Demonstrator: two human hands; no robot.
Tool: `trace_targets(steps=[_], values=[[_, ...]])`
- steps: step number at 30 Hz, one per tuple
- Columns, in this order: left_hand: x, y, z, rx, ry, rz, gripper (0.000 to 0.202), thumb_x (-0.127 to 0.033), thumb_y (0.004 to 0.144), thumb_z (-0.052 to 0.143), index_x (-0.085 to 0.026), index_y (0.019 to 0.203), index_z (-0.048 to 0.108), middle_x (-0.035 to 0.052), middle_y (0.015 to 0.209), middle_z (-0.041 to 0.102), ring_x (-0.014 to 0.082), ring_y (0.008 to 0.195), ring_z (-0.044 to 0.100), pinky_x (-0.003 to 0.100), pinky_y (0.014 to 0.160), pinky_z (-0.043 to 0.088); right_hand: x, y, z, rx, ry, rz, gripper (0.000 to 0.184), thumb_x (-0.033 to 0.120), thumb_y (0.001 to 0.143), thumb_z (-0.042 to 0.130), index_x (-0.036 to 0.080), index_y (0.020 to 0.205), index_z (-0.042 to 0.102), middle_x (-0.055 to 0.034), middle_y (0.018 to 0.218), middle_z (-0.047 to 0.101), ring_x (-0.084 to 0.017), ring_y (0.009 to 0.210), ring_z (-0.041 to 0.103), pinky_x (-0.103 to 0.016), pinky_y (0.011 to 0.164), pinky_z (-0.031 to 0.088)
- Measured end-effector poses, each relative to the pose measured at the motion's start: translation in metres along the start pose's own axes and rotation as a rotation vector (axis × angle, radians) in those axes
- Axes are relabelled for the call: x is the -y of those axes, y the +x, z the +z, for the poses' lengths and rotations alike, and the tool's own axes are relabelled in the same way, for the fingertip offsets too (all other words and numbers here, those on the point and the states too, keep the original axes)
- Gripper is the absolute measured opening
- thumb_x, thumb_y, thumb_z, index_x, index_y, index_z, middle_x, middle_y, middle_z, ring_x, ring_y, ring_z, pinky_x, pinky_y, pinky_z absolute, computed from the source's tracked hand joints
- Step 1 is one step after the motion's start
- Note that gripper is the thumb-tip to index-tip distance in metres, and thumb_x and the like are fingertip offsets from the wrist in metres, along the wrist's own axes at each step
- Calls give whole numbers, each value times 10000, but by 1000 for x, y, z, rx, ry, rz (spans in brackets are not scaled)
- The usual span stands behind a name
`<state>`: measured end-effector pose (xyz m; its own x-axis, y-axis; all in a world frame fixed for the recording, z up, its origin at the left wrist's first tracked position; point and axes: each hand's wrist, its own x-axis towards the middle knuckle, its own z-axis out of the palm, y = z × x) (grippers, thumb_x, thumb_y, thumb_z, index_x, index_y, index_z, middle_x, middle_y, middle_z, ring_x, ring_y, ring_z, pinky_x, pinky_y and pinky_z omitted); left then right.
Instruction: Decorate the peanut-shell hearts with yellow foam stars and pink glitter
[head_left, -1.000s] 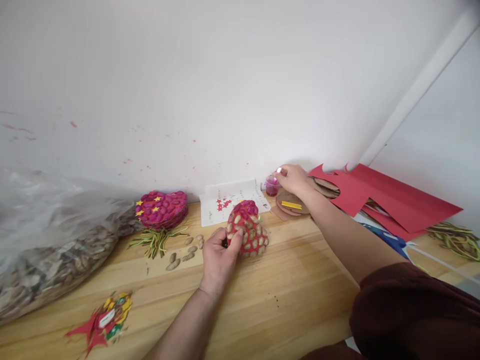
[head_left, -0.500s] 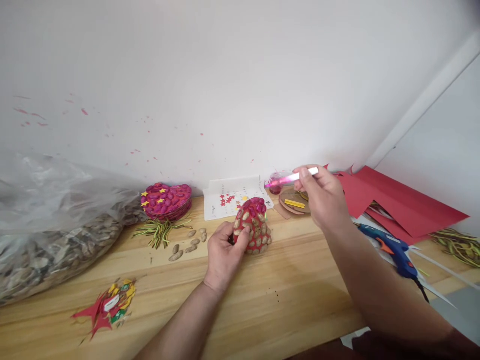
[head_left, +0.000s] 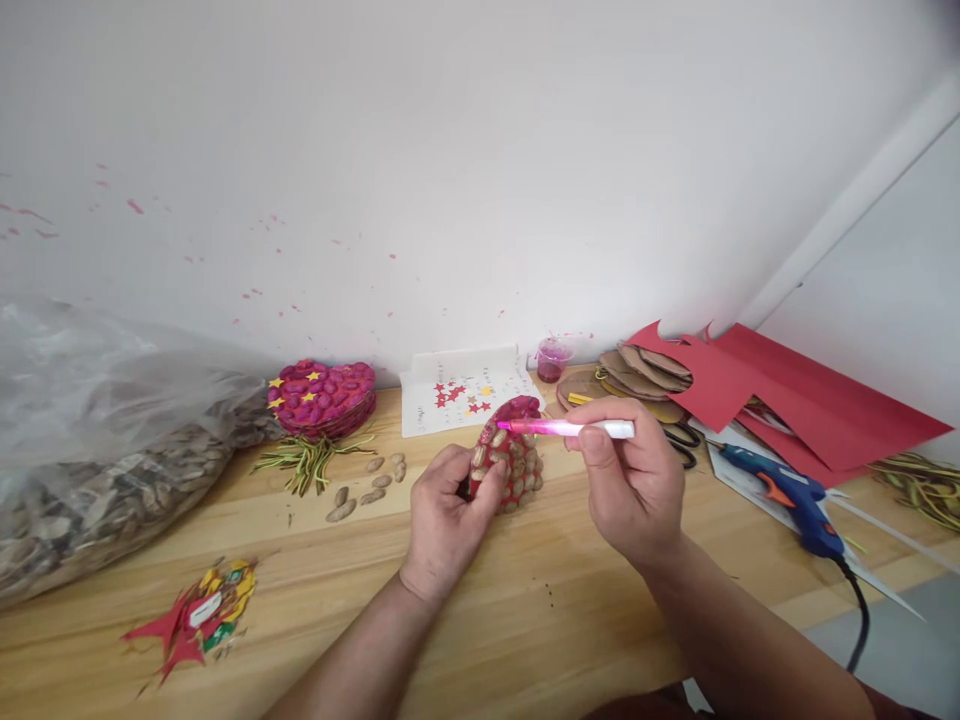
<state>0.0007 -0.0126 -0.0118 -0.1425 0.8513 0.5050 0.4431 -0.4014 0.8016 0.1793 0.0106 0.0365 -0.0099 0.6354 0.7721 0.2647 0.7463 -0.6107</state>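
My left hand (head_left: 454, 505) is closed on the edge of a red, peanut-covered piece (head_left: 516, 470) and holds it tilted above the table. Its upper peanuts are coated magenta, while the lower ones keep their plain tan shells. In my right hand (head_left: 634, 480) is a white-handled paintbrush (head_left: 570, 428), pinched between thumb and fingers. The brush's pink, wet-looking tip meets the upper left part of the piece. Behind them, against the wall, stands a small clear cup of magenta paint (head_left: 553, 362).
Finished-looking magenta peanut pieces with yellow stars (head_left: 322, 400) lie at left, near loose peanuts (head_left: 375, 485) and a bag of peanuts (head_left: 112, 470). Paper with small stars (head_left: 420, 405) sits behind. At right are cardboard pieces (head_left: 645, 370), red paper (head_left: 840, 410), scissors (head_left: 684, 440) and a blue glue gun (head_left: 787, 495).
My right hand has brought the brush down from beside the paint cup onto the peanut-covered piece. My left hand keeps its hold. The view has shifted slightly.
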Motion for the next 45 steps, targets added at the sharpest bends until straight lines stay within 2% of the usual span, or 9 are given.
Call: trace_targets(steps=[5,13,24,30,36,41,45], values=[[2,0,1,12,3,-1,324,-273,914,645,-192,617,547,-24,622,486,125,600,465,258,587,386,1,0,-2,28,-17,-4,119,248,1017,558,232,1080,658,-4,811,637,-154,705,587,-294,638,463],[4,-2,1,21,1,3,320,-271,921,643,-190,627,547,-26,627,481,124,601,457,258,583,379,-4,-1,-2,57,-57,-44,131,201,1004,564,228,1096,653,-27,930,681,-165,808,624,-325,769,498],[2,0,0,18,-10,-2,351,-276,925,648,-193,614,507,-29,624,464,123,606,443,259,591,372,-1,1,-1,148,13,-148,170,118,963,565,200,1085,650,-40,932,663,-188,862,607,-360,788,473],[3,-1,0,27,1,19,326,-266,928,646,-187,626,550,-23,628,484,124,606,459,256,589,378,-4,2,-3,94,-1,-142,191,97,957,572,197,1096,657,-35,952,665,-178,874,608,-358,808,466],[1,0,0,9,16,63,326,-240,915,663,-183,618,542,-21,625,508,117,601,479,243,587,388,-1,1,-3,150,37,-169,192,89,945,568,186,1088,654,-35,927,662,-181,870,603,-359,788,466],[0,1,0,-11,20,83,311,-224,916,660,-182,626,555,-22,625,520,109,587,485,227,571,388,-2,1,-3,89,10,-163,198,85,946,562,184,1090,656,-39,935,664,-183,870,609,-371,804,467],[0,1,0,-17,36,106,317,-208,912,667,-182,618,549,-18,630,531,106,587,490,221,570,389,0,1,-3,115,18,-170,197,88,942,565,188,1085,657,-33,922,661,-180,858,605,-364,791,467]])
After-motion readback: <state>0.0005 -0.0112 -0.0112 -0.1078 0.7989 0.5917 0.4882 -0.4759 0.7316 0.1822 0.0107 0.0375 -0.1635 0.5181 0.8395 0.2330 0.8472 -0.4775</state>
